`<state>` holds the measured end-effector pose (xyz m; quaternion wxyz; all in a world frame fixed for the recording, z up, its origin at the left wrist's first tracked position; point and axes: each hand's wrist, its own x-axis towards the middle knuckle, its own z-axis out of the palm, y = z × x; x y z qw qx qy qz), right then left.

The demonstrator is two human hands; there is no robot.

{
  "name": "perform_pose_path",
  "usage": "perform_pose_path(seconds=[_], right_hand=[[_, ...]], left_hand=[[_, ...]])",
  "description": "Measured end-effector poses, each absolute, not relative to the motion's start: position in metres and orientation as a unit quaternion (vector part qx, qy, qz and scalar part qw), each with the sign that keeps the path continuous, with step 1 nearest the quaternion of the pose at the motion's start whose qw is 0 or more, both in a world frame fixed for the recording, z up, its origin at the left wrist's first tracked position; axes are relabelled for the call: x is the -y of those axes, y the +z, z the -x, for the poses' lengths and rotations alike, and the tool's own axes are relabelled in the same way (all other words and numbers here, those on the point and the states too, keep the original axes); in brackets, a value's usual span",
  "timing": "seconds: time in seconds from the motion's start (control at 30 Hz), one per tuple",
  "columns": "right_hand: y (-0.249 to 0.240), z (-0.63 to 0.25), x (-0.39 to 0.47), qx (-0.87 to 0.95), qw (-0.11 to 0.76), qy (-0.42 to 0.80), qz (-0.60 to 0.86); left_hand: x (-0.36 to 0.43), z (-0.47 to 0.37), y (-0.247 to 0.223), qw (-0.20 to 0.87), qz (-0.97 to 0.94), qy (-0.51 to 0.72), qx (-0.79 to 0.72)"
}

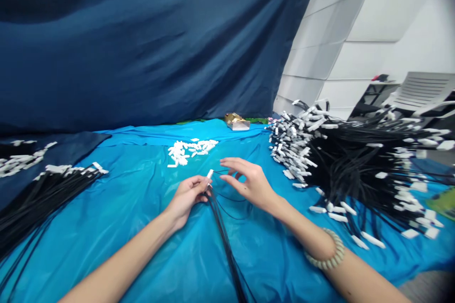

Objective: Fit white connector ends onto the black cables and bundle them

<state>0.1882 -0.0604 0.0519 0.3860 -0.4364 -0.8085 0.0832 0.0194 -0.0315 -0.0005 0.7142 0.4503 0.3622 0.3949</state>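
My left hand [192, 195] is closed, thumb and fingers pinching a bundle of black cords [224, 236] near its top end. A small white plastic tip [210, 174] sticks up above the thumb. From the pinch the cords run down toward the bottom edge of the view. Just to the right, my right hand [250, 181] is raised with thumb and fingertips apart. A thin black strand passes from the white tip to between those fingers, and another loops below them. Past both hands lies a pile of loose white tips [188, 150].
A large heap of black cords with white ends [341, 161] lies on the right. Another cord bundle [46, 194] is at left, on the blue plastic sheet [142, 255]. A small box [237, 122] sits at the back before a dark curtain [142, 47]. A chair [424, 92] stands far right.
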Motion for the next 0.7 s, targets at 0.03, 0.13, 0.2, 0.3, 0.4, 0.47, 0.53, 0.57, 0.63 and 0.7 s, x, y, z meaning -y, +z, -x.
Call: perform_pose_path(seconds=[0.03,0.13,0.2,0.3,0.4,0.47,0.53,0.57,0.63,0.7], right_hand=[[0.0543,-0.19,0.0611,0.833,0.359,0.037,0.419],[0.0586,-0.1937,0.0631,0.883,0.272,-0.03,0.381],[0.0582,-0.1944,0.0642,0.896,0.235,-0.041,0.375],[0.0556,-0.1938,0.0651,0.903,0.204,-0.044,0.375],[0.055,-0.1933,0.0651,0.902,0.202,-0.052,0.377],[0.0562,-0.1933,0.065,0.898,0.215,-0.053,0.38],[0.0578,-0.1932,0.0655,0.895,0.226,-0.048,0.381],[0.0584,-0.193,0.0659,0.895,0.227,-0.047,0.38],[0.0587,-0.1922,0.0669,0.899,0.216,-0.054,0.376],[0.0579,-0.1915,0.0677,0.905,0.197,-0.069,0.371]], left_hand=[[0.0305,-0.0189,-0.0008,0.71,-0.446,0.399,-0.371],[0.0279,-0.0181,-0.0027,0.711,-0.437,0.408,-0.37],[0.0269,-0.018,-0.004,0.713,-0.432,0.417,-0.362],[0.0268,-0.0177,-0.0038,0.716,-0.421,0.424,-0.359],[0.0278,-0.0171,-0.0015,0.723,-0.422,0.424,-0.346],[0.0285,-0.0171,-0.0001,0.723,-0.423,0.43,-0.335],[0.0291,-0.0176,0.0004,0.72,-0.425,0.437,-0.331],[0.0293,-0.018,0.0003,0.719,-0.425,0.44,-0.331],[0.0297,-0.019,-0.0004,0.715,-0.423,0.445,-0.334],[0.03,-0.0196,-0.0011,0.716,-0.42,0.446,-0.336]])
